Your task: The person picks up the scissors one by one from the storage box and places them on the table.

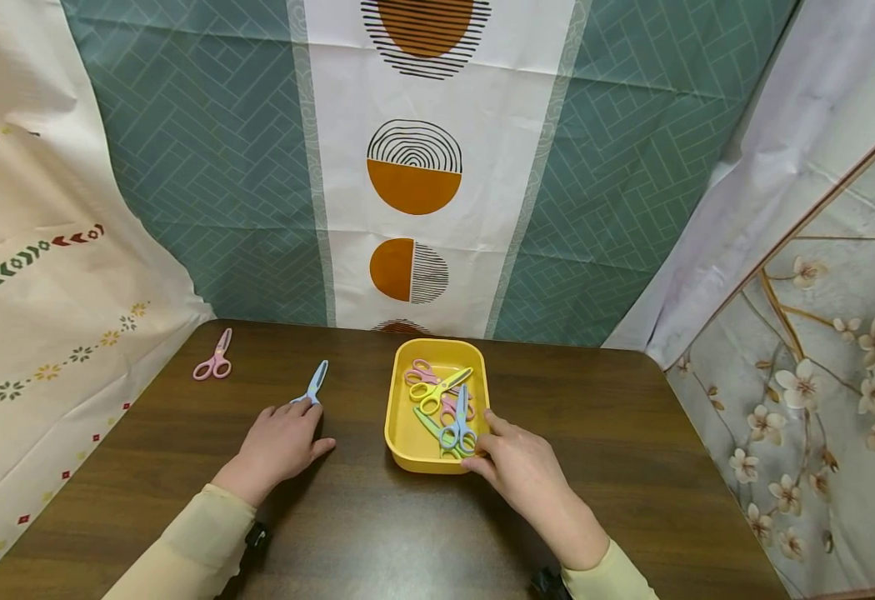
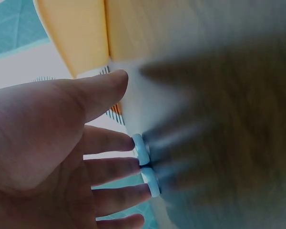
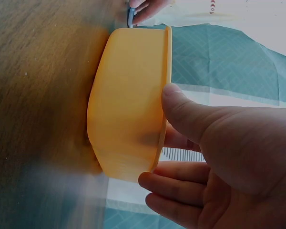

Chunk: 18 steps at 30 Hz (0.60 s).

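Note:
My left hand touches the handles of light blue scissors that lie on the table with their blades pointing away. In the left wrist view its extended fingertips meet the blue handle loops, and the thumb is held apart. My right hand holds the near right corner of a yellow plastic bin, thumb on the rim in the right wrist view. Inside the bin lie several scissors: yellow scissors, blue scissors, green scissors and pink ones partly covered.
Pink scissors lie near the far left corner of the dark wooden table. A patterned curtain hangs behind the table's far edge, and printed cloths hang at both sides.

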### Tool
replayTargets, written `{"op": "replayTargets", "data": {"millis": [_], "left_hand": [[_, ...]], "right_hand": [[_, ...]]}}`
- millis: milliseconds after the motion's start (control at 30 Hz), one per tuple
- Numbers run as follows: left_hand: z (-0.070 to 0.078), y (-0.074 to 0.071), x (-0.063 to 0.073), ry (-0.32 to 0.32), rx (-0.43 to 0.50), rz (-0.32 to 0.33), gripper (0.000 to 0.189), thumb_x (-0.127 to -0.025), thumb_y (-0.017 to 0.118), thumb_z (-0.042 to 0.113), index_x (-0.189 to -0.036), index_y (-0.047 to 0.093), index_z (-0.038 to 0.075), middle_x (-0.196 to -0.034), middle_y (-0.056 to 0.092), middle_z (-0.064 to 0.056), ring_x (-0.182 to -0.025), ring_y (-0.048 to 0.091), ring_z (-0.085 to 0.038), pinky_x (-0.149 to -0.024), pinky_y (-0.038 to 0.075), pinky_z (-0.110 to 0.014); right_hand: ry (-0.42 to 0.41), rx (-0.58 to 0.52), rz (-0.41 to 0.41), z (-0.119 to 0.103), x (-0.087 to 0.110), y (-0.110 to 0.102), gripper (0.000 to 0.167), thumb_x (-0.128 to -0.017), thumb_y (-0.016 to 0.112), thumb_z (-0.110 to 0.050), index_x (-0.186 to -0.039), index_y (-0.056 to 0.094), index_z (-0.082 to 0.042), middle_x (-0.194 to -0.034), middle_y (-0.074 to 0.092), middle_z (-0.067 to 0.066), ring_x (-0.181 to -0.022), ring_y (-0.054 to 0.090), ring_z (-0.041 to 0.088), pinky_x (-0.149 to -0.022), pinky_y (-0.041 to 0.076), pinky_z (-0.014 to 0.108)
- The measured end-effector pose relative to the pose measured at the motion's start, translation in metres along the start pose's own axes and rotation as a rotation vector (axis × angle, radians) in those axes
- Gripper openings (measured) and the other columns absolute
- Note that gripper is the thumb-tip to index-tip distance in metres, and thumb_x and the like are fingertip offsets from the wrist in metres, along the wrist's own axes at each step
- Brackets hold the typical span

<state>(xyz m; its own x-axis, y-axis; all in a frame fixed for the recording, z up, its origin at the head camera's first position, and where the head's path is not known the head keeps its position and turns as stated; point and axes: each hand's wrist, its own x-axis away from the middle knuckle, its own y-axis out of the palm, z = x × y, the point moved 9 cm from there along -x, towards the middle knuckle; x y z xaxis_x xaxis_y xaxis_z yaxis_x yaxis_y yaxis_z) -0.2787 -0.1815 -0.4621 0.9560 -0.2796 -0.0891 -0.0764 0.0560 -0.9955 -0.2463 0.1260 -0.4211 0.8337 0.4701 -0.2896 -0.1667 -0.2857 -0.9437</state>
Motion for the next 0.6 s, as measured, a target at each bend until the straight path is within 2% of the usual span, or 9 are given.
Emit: {"op": "replayTargets", "data": {"millis": [367, 600], "left_hand": [[-0.023, 0.001, -0.016, -0.044, 0.019, -0.033, 0.051, -0.103, 0.079, 0.042, -0.125, 0.067, -0.001, -0.133, 0.068, -0.027, -0.12, 0.069, -0.05, -0.097, 0.053, -0.07], [-0.045, 0.006, -0.028, -0.076, 0.03, -0.052, 0.051, -0.103, 0.078, 0.042, -0.126, 0.067, -0.002, -0.133, 0.066, -0.029, -0.121, 0.067, -0.053, -0.099, 0.051, -0.072]], "right_hand": [[0.006, -0.006, -0.011, 0.001, -0.001, 0.001, 0.028, -0.093, 0.088, -0.042, -0.098, 0.083, -0.014, -0.147, 0.067, 0.025, -0.116, 0.076, 0.038, -0.083, 0.062, 0.051], [0.009, -0.009, -0.015, 0.001, -0.001, 0.002, 0.028, -0.094, 0.088, -0.042, -0.097, 0.082, -0.015, -0.147, 0.067, 0.024, -0.115, 0.076, 0.037, -0.082, 0.062, 0.051]]}}
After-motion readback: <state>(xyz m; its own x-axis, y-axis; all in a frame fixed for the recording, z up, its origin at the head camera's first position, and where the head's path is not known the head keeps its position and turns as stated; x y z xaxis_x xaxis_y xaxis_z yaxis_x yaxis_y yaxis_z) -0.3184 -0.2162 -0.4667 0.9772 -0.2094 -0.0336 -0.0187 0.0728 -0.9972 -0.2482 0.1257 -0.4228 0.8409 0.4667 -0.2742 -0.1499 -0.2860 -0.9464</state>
